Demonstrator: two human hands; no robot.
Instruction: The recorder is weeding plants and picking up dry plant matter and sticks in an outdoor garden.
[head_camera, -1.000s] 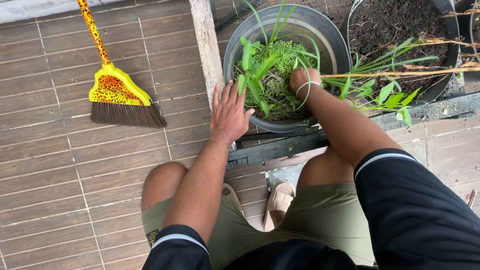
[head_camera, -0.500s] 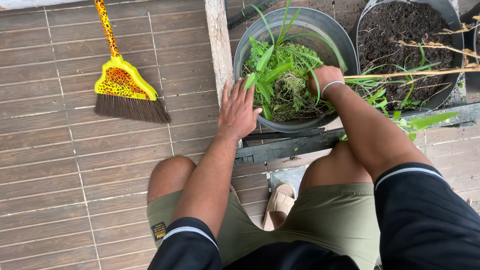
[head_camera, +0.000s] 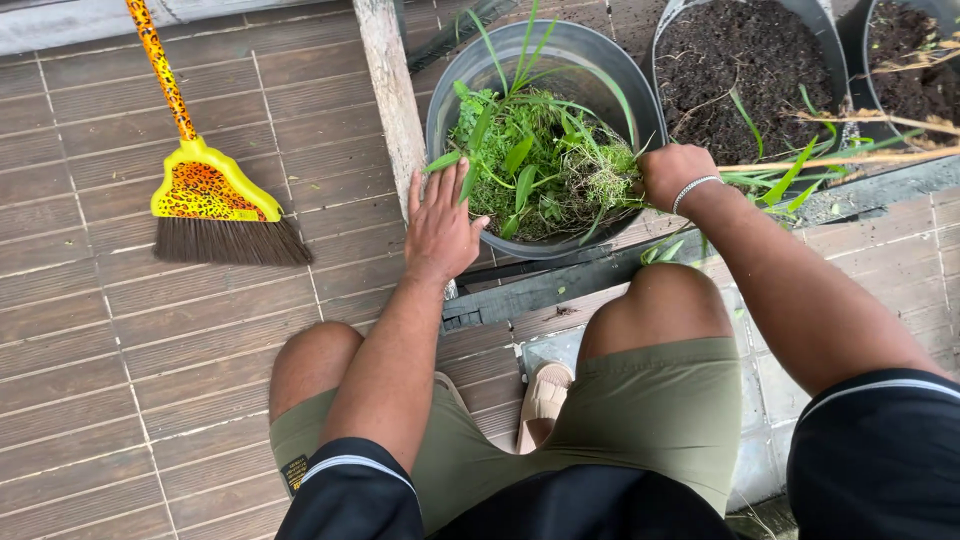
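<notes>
Far left on the brown ribbed floor tiles (head_camera: 90, 330) lies a broom (head_camera: 215, 205), yellow head with a leopard-spot pattern, dark bristles pointing toward you, its spotted handle running up and away. Next comes a pale wooden post (head_camera: 390, 95), standing right against the grey pot. Your left hand (head_camera: 440, 228) is flat and spread, fingers apart, palm resting on the near-left rim of that grey round pot (head_camera: 590, 55), gripping nothing. Inside the pot sits a tangle of green weeds (head_camera: 535, 165), grassy blades and leafy stems over rooty matter. Your right hand (head_camera: 672, 172), a silver bracelet (head_camera: 695, 188) at the wrist, is curled shut at the pot's right rim, closed on the edge of that weed clump. Beyond it, a second pot (head_camera: 745, 70) holds dark bare soil, with a third at the far right edge. You're crouched, knees below, a beige sandal (head_camera: 543, 400) between them.
</notes>
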